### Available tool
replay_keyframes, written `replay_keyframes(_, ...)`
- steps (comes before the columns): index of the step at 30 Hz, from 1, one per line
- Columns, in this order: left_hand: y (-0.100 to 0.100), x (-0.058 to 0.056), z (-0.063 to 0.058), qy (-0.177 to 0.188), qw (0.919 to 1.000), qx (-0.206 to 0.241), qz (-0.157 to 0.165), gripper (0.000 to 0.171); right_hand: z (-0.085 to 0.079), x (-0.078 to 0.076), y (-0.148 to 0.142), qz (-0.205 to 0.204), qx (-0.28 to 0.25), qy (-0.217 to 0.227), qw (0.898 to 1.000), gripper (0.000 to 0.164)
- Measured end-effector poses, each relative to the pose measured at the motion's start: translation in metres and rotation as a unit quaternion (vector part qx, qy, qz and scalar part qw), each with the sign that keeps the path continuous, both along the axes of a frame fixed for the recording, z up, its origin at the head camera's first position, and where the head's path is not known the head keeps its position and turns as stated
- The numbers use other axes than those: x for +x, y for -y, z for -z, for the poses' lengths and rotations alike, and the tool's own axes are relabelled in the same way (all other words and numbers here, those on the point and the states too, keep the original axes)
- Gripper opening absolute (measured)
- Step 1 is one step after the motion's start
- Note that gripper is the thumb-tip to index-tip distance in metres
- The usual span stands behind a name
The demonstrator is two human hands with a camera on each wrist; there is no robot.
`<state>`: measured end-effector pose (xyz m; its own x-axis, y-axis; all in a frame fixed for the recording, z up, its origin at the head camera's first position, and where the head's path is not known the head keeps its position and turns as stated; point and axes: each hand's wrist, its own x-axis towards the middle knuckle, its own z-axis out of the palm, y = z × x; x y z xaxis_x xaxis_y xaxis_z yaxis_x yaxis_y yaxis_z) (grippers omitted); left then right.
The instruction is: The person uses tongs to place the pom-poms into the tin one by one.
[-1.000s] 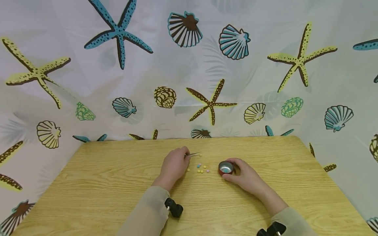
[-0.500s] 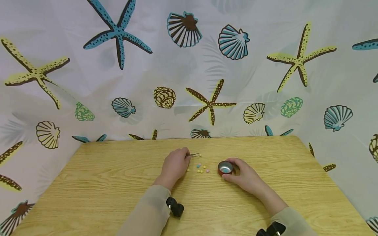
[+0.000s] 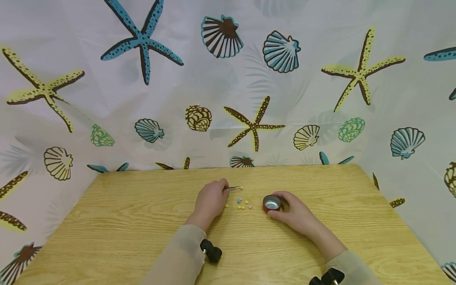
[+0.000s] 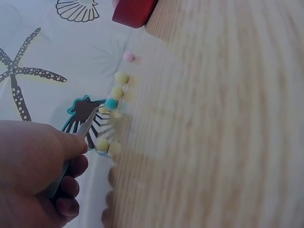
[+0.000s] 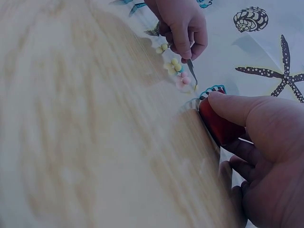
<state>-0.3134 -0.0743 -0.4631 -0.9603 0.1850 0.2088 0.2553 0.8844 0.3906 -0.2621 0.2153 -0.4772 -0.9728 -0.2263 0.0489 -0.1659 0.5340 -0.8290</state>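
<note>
My left hand [image 3: 211, 200] grips metal tweezers [image 4: 88, 124], their bent tips right at a small yellow ball [image 3: 242, 188] behind the other balls. Between the hands lie several more tiny balls: a blue one [image 3: 238, 201], a pink one [image 3: 250, 207] and yellow ones, one of them [image 3: 227, 206] close beside the left hand. My right hand [image 3: 297, 211] holds a small round red tin [image 5: 219, 118] upright on the table, thumb on the near side and fingers around the back. Inside its silvery bowl shows something light blue [image 3: 272, 206].
The wooden table [image 3: 142, 237] runs back to a white cloth [image 3: 221, 87] printed with starfish and shells, which also hangs at both sides. A black camera mount [image 3: 211, 251] sits on the left wrist, another [image 3: 327, 276] on the right.
</note>
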Motion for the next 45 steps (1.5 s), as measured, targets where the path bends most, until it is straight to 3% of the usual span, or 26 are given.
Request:
replay_keyframes(11,-0.001,0.007,-0.005,-0.037,0.9990,0.026,0.004,0.007,0.001,-0.001,0.001,0.005,0.003,0.008,1.000,0.064)
replay_keyframes(25,-0.011,0.025,-0.020,-0.050,0.9973,0.052,0.011,0.006,0.000,0.000,0.002,0.001,0.005,0.003,1.000,0.065)
replay_keyframes(36,-0.025,0.043,-0.026,-0.075,0.9945,0.052,0.051,0.006,0.003,-0.001,0.002,0.005,0.007,0.003,1.000,0.066)
replay_keyframes(45,-0.035,0.049,-0.027,-0.079,0.9939,0.047,0.062,0.005,0.003,-0.002,0.000,0.003,0.004,-0.001,1.000,0.066)
